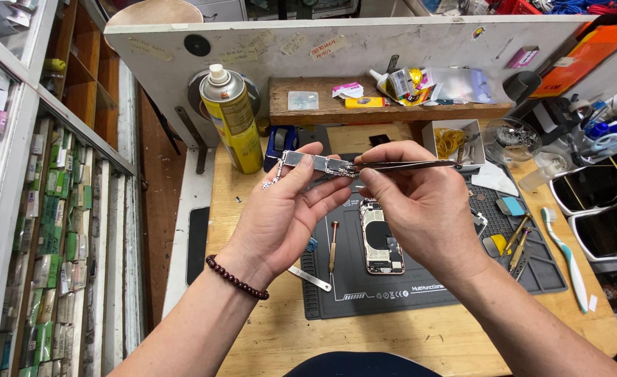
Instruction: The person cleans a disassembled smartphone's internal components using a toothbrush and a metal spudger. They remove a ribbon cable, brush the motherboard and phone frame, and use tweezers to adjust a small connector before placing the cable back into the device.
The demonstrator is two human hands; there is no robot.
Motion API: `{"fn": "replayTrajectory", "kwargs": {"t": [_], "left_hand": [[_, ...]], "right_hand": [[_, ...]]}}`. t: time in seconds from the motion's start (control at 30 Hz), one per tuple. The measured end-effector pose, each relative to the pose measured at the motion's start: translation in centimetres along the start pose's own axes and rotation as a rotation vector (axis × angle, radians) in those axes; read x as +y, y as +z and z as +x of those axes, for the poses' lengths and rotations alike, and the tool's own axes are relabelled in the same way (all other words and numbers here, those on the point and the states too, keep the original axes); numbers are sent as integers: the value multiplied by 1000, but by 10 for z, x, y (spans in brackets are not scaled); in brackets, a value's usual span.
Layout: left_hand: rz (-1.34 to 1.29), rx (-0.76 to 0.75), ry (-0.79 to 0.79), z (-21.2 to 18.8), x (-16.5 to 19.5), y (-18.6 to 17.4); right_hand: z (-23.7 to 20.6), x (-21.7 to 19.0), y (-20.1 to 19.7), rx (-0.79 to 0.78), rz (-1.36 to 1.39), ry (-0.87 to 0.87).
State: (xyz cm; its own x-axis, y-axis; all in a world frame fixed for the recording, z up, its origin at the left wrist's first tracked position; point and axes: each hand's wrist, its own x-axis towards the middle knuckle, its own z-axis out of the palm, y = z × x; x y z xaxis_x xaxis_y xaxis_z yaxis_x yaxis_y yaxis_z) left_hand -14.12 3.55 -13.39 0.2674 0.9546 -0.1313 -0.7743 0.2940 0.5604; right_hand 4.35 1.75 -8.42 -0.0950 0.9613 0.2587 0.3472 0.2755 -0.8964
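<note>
My left hand (280, 209) holds a narrow metal-shielded phone circuit board (315, 163) up by its edges, thumb and fingers pinching it. My right hand (420, 199) grips slim metal tweezers (406, 166) whose tips touch the board's right end. Below the hands an opened phone housing (382, 237) lies face up on a dark grey work mat (420, 293). A small screwdriver (333, 248) rests on the mat to the left of the housing. A bead bracelet circles my left wrist.
A yellow spray can (235, 119) stands at the back left of the wooden bench. A wooden shelf (385, 108) holds small packets. More phones (601, 202), a teal-and-white toothbrush (563, 248) and tools lie at the right. Shelves of parts fill the left side.
</note>
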Motion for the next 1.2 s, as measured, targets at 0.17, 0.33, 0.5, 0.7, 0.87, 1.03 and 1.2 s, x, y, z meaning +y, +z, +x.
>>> {"fn": "replayTrajectory", "kwargs": {"t": [0.17, 0.33, 0.5, 0.7, 0.87, 1.03, 1.2], "left_hand": [[-5, -15, 3, 0, -1, 0], [-8, 2, -3, 0, 0, 1], [-2, 7, -11, -1, 1, 3], [21, -1, -6, -2, 3, 5], [35, 0, -7, -2, 4, 5], [30, -5, -5, -1, 5, 4], [28, -5, -9, 0, 4, 2]], "right_hand": [[-1, 0, 0, -4, 28, -27], [-1, -2, -2, -1, -32, 5], [0, -2, -2, -2, -27, 12], [0, 1, -3, -12, -9, 7], [0, 3, -2, -15, 24, 6], [1, 2, -3, -18, 9, 5], [1, 1, -4, -15, -41, 14]]}}
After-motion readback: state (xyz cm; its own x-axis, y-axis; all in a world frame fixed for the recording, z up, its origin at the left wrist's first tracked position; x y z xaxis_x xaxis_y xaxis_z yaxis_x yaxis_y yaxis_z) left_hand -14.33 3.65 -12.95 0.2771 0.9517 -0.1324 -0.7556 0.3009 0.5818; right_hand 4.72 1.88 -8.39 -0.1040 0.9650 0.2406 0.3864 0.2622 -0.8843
